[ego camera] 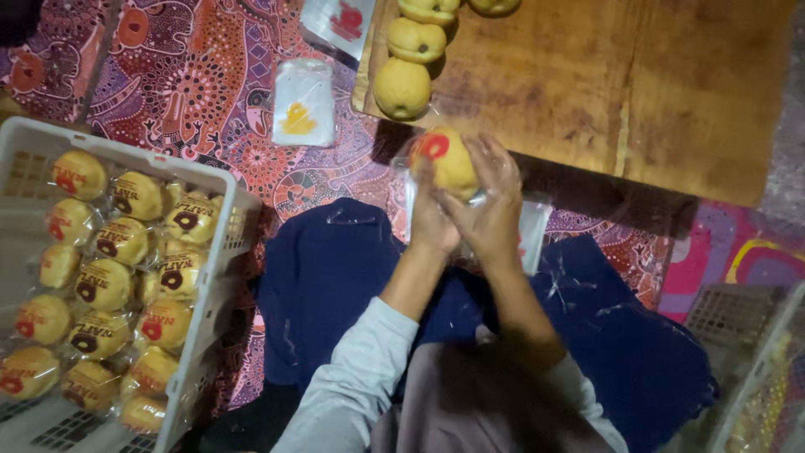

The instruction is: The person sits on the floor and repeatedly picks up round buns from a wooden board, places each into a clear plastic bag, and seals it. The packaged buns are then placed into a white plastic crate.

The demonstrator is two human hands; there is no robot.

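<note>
Left hand [432, 220] and right hand [493, 205], fingers clamped on a wrapped bun [449, 161]; crate [220, 243] at nine o'clock.

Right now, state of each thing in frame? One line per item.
Left hand: gripping the bagged bun from the left.
Right hand: wrapped over the bun from the right.
Bagged bun: held up in clear plastic, off the board.
Bare buns: unwrapped, in a row on the board.
Wooden board: flat on the patterned mat.
White crate: filled with wrapped buns.
Empty bags: flat on the mat.
</note>
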